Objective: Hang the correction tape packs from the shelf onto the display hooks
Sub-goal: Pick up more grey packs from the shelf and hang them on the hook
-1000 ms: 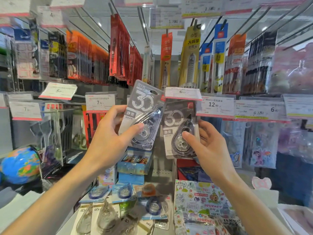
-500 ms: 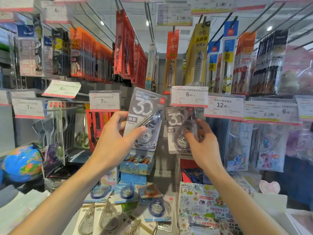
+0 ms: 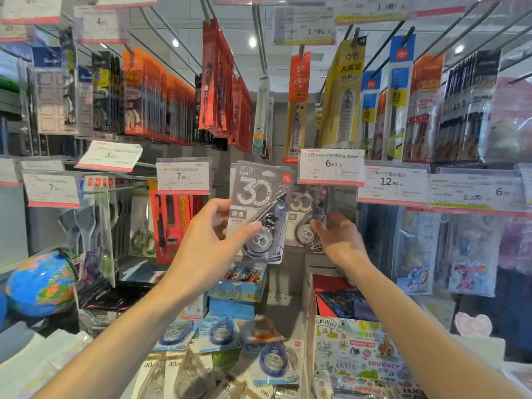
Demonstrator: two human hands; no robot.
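- Left hand, my grip: thumb and curled fingers pinch a grey correction tape pack, held upright in open air before the hooks.
- Right hand: fingers relaxed, touching a second pack hanging under the 6.00 price tag.
- Shelf below: more blister packs, glossy plastic on card, lying flat and crowded.
- Globe at far left.

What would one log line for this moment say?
left hand: holds grey correction tape pack | right hand: touching second grey pack under 6.00 price tag
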